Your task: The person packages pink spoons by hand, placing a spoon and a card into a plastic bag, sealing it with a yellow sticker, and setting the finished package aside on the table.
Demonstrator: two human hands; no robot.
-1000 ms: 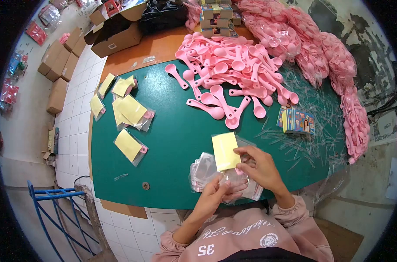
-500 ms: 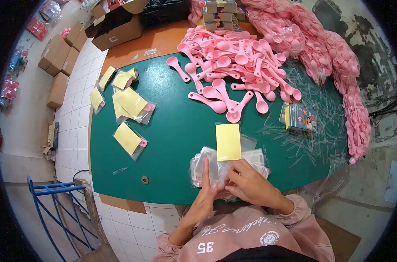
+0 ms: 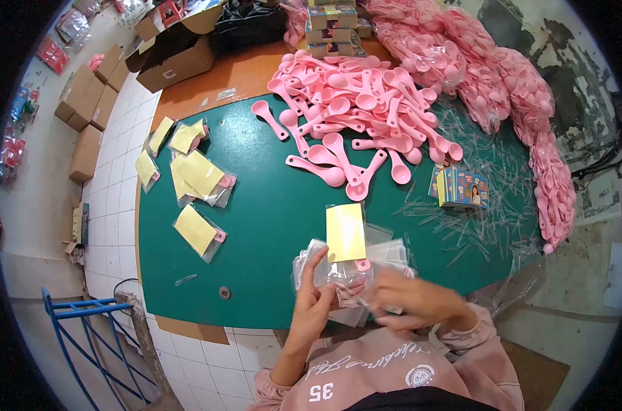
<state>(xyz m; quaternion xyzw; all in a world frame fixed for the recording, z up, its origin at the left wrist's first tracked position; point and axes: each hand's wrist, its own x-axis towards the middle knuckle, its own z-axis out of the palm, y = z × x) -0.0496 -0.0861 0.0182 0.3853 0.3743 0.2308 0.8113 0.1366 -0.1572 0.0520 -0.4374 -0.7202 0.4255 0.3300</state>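
A green table [image 3: 270, 226] carries loose pink spoons [image 3: 352, 103], yellow-card packets [image 3: 198, 175], clear bags [image 3: 386, 253] and small boxes [image 3: 461, 188].

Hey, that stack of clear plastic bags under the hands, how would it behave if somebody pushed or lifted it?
The stack of clear plastic bags looks thin, glossy and crinkled, so probably floppy and light. The bags are likely slippery: they already lie fanned unevenly. Lifted by the left hand, one would probably sag.

Person wears a dusty-pink long-sleeve sweatshirt [image 3: 386, 370]. Cuffs elasticated and gathered, right one bunched at the wrist. White print across the chest: a line of cursive script, number "35" below it, plus a small round white badge. Dark garment edge at the bottom. Left hand [image 3: 311, 312] and right hand [image 3: 413, 301] bare; right hand motion-blurred.
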